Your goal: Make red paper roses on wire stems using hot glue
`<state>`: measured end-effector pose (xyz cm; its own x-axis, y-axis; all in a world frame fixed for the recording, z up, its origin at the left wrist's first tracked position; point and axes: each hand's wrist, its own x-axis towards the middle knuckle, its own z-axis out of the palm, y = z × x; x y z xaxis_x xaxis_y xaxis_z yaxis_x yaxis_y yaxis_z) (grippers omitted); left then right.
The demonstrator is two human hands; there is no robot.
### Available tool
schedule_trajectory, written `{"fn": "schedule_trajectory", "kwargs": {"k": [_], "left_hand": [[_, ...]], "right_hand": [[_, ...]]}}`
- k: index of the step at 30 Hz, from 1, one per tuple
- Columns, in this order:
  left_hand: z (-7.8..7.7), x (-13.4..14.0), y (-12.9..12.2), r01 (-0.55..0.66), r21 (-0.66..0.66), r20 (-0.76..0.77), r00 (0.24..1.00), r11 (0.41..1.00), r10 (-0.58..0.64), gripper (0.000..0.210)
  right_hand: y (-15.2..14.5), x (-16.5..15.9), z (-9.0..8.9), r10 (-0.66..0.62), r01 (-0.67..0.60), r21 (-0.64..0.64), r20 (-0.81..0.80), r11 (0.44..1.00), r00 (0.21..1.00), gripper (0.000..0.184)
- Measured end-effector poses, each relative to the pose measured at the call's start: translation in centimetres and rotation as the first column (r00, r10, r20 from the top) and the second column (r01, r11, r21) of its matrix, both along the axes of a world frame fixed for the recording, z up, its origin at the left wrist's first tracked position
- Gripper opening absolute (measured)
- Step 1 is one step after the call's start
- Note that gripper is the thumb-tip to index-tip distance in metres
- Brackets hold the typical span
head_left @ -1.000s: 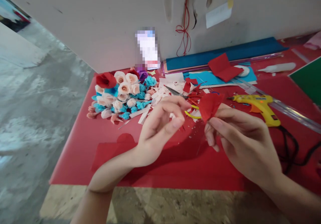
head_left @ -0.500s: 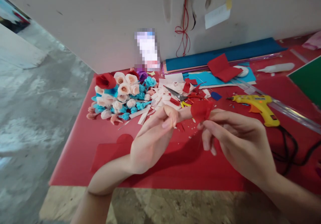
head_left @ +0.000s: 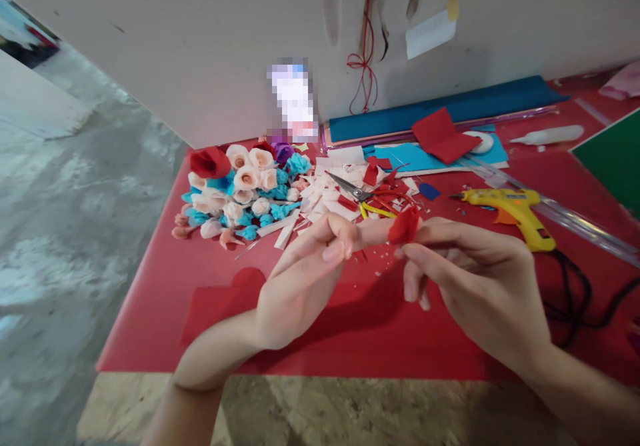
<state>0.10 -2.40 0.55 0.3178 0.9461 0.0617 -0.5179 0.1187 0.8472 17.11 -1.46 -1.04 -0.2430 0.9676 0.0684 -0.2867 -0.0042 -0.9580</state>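
A small red paper flower [head_left: 404, 226] is pinched at its base between the thumb and fingers of my right hand [head_left: 475, 279], above the table. My left hand [head_left: 310, 279] is beside it, its index finger stretched out with the tip touching the flower's left side. The left thumb presses against a bent finger; whether something small is between them is hidden. Below my left wrist lies a flat red paper piece [head_left: 215, 309] with a rounded tab. Just behind the hands are scissors [head_left: 353, 187] with red handles and a yellow-handled tool [head_left: 377, 213].
Paper flowers [head_left: 245, 179] in white, blue and red crowd the left back, beside pale paper scraps [head_left: 320, 193]. To the right lies a yellow glue gun [head_left: 510, 206] with a black cord. Behind are blue paper [head_left: 440, 109], a folded red sheet [head_left: 443, 136] and a white bottle [head_left: 550, 135].
The red flower has turned in the right fingers and looks narrower and more closed, where before a broad petal face showed. Both hands stay in almost the same place.
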Motion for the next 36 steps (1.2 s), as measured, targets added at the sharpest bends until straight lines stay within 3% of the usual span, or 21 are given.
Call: {"fn": "schedule_trajectory", "kwargs": {"k": [5, 12, 18, 20, 24, 27, 32, 36], "left_hand": [[0.0, -0.1, 0.0, 0.014, 0.021, -0.025, 1.000, 1.000, -0.013, 0.013], [0.1, 0.1, 0.1, 0.026, 0.050, -0.031, 0.999, 0.998, -0.024, 0.012], [-0.5, -0.3, 0.0, -0.027, 0.130, -0.197, 0.979, 0.991, 0.053, 0.013], [-0.7, -0.5, -0.2, -0.049, 0.274, -0.356, 0.923, 0.961, 0.149, 0.012], [-0.8, -0.6, -0.3, 0.018, 0.561, -0.561, 0.744, 0.827, 0.364, 0.009], [-1.0, -0.5, 0.2, 0.023, 0.626, -0.561, 0.708, 0.780, 0.429, 0.009], [-1.1, -0.3, 0.5, 0.041, 0.676, -0.615, 0.582, 0.736, 0.533, 0.007], [-1.1, -0.3, 0.6, 0.043, 0.702, -0.611, 0.549, 0.711, 0.570, 0.008]], "right_hand": [[0.0, 0.0, 0.0, -0.012, 0.012, 0.026, 0.009, 1.000, 1.000, 0.008], [0.0, -0.2, 0.2, -0.004, 0.005, -0.050, 0.018, 0.999, 1.000, 0.013], [0.1, -0.4, -0.1, -0.073, 0.074, -0.051, 0.019, 0.996, 0.997, 0.010], [0.2, -0.4, -0.2, -0.095, 0.097, -0.052, 0.036, 0.994, 0.995, 0.009], [0.3, -0.5, -0.3, -0.125, 0.127, -0.027, 0.067, 0.992, 0.990, 0.009], [0.2, -0.7, -0.1, -0.120, 0.121, -0.003, 0.087, 0.993, 0.989, 0.008], [-0.1, -1.1, 0.2, -0.075, 0.076, -0.015, 0.076, 0.997, 0.994, 0.009], [-0.2, -1.1, 0.0, -0.092, 0.087, 0.045, 0.112, 0.995, 0.989, 0.010]]}}
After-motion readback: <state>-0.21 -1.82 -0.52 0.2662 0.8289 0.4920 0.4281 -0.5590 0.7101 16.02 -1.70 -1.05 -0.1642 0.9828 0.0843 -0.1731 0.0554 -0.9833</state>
